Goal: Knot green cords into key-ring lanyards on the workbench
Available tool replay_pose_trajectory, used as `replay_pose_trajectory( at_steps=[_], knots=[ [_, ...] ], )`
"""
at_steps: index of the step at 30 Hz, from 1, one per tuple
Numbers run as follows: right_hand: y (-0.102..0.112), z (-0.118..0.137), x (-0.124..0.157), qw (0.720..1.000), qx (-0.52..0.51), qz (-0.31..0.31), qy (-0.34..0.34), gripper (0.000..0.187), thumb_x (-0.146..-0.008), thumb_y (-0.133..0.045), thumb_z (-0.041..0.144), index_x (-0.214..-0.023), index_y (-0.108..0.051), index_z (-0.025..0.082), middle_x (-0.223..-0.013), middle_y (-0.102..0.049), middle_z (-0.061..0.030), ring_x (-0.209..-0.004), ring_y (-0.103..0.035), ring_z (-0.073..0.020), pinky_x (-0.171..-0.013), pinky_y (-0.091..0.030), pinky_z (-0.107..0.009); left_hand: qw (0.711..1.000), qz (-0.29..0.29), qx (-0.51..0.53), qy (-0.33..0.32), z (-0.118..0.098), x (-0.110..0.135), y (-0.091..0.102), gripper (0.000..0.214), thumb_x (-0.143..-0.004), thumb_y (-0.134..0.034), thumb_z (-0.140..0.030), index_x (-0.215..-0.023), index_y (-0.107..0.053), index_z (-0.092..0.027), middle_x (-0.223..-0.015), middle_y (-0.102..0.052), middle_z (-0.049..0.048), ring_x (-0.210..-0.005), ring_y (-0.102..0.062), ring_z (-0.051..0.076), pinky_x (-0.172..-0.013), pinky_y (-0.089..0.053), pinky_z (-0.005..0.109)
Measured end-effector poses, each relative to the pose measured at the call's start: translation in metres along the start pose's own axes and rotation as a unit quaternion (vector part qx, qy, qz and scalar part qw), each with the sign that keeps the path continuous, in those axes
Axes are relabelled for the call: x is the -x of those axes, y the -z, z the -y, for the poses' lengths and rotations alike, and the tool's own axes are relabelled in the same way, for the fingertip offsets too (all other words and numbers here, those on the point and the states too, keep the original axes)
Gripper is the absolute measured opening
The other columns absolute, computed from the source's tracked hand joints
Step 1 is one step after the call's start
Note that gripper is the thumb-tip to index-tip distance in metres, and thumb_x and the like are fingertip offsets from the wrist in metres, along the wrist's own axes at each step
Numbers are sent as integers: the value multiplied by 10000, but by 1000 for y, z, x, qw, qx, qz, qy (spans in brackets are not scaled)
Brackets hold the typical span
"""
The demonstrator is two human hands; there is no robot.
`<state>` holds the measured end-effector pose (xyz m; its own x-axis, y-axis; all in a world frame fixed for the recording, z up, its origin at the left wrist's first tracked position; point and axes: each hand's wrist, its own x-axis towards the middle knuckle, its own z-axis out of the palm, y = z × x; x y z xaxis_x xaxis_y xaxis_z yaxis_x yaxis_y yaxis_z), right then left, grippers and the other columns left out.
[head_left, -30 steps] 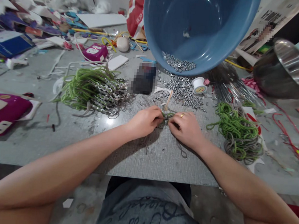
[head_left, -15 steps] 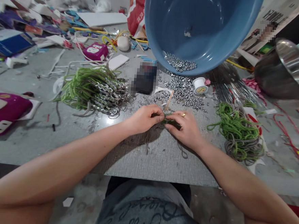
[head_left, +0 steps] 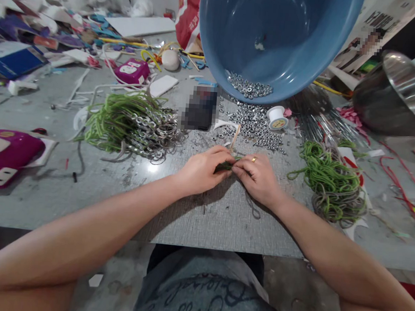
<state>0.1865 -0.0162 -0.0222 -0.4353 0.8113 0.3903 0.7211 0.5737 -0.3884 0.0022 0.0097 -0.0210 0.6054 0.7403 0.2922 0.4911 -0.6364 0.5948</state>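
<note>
My left hand (head_left: 201,170) and my right hand (head_left: 257,176) meet at the middle of the grey table (head_left: 189,211), both pinched on a short green cord (head_left: 225,166) held between their fingertips. A ring sits on a finger of my right hand. A thin wooden stick (head_left: 235,137) stands just behind the hands. Loose metal nuts (head_left: 255,125) lie scattered beyond them, spilling from a tilted blue basin (head_left: 272,37).
A pile of green cords with nuts (head_left: 131,122) lies to the left, a heap of green and grey cords (head_left: 333,183) to the right. A white thread spool (head_left: 277,118), a steel bowl (head_left: 396,97), magenta boxes (head_left: 4,155) and paper clutter crowd the far table.
My hands have shifted slightly and drawn closer together over the green cord; my right hand's fingers have moved back toward my left.
</note>
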Motion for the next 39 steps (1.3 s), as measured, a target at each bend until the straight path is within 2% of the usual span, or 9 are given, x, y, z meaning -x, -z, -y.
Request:
replay_pose_trajectory(
  at_steps=[5, 11, 17, 23, 27, 39],
  knots=[
    [-1, -1, 0, 1000, -19, -2, -4, 285, -900, -438, 314, -749, -641, 181, -706, -645, -36, -701, -557, -170, -696, -351, -322, 998, -53, 0, -47, 7, 1, -6, 86, -801, -544, -155, -837, -620, -169, -927, -617, 34, -814, -607, 122, -732, -483, 249],
    [2, 0, -1, 999, -30, 6, -9, 293, -902, -431, 308, -726, -627, 181, -680, -634, -31, -675, -548, -165, -684, -343, -319, 994, -71, -20, -82, 7, 1, -6, 107, -825, -522, -172, -796, -625, -168, -868, -619, 27, -763, -598, 108, -675, -476, 223],
    [2, 1, 0, 1000, 4, 7, -13, 179, -840, -537, 340, -818, -612, 178, -770, -648, -42, -772, -565, -194, -723, -334, -335, 997, -39, -31, -58, 7, 0, -2, 125, -795, -515, -111, -757, -626, -152, -826, -613, 30, -744, -592, 119, -679, -474, 242],
    [-2, -2, -1, 998, 43, 46, -21, 136, -812, -566, 301, -864, -608, 182, -814, -643, -55, -799, -552, -206, -731, -350, -340, 998, -5, -55, -35, 8, -1, 0, 138, -771, -506, -92, -743, -628, -149, -854, -610, 40, -777, -591, 136, -707, -477, 264],
    [-2, -3, -2, 998, 36, 52, -27, 116, -807, -571, 279, -845, -611, 177, -780, -633, -48, -756, -543, -194, -712, -352, -334, 997, 21, -77, -16, 7, -1, -1, 145, -790, -494, -131, -750, -633, -147, -881, -606, 53, -788, -596, 148, -723, -476, 282],
    [1, -5, -3, 999, 7, 43, -19, 69, -786, -597, 252, -802, -617, 187, -750, -638, -27, -745, -552, -177, -698, -354, -307, 995, 46, -90, -5, 5, 1, -2, 160, -810, -490, -177, -785, -648, -171, -925, -600, 47, -826, -603, 158, -732, -474, 280]
  ],
)
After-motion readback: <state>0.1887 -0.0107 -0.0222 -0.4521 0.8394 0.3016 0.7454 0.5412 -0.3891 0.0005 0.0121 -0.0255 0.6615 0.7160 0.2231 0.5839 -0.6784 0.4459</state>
